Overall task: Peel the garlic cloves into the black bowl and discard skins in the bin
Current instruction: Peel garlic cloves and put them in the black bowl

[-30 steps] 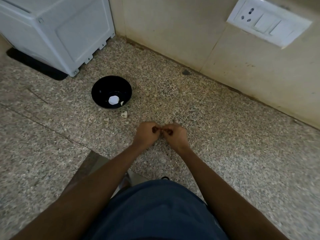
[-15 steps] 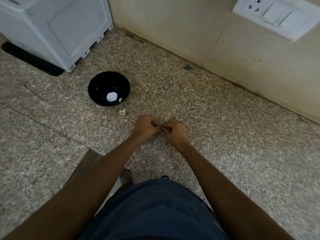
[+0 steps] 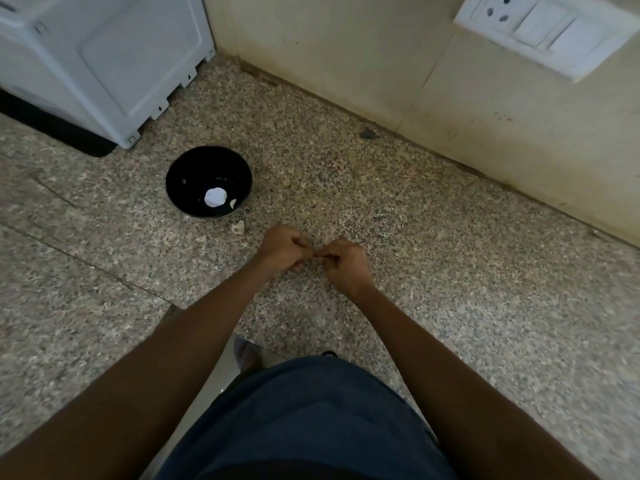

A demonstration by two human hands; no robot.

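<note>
Two hands over speckled granite tabletop (image 3: 450, 271), fingertips meeting. Left hand (image 3: 282, 249) and right hand (image 3: 341, 261) both curled, grip pinched on something tiny between them; too small to identify. One black bowl (image 3: 187, 178) well left, near white appliance (image 3: 104, 60), holding one white piece (image 3: 215, 196) and one garlic clove (image 3: 233, 203). One scrap (image 3: 238, 227) just beside bowl.

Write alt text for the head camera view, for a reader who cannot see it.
A person's left hand and right hand meet fingertip to fingertip above a speckled stone counter, pinching something too small to make out. A black bowl sits beyond the left hand holding a few pale pieces, with a pale scrap on the counter beside it.
</note>
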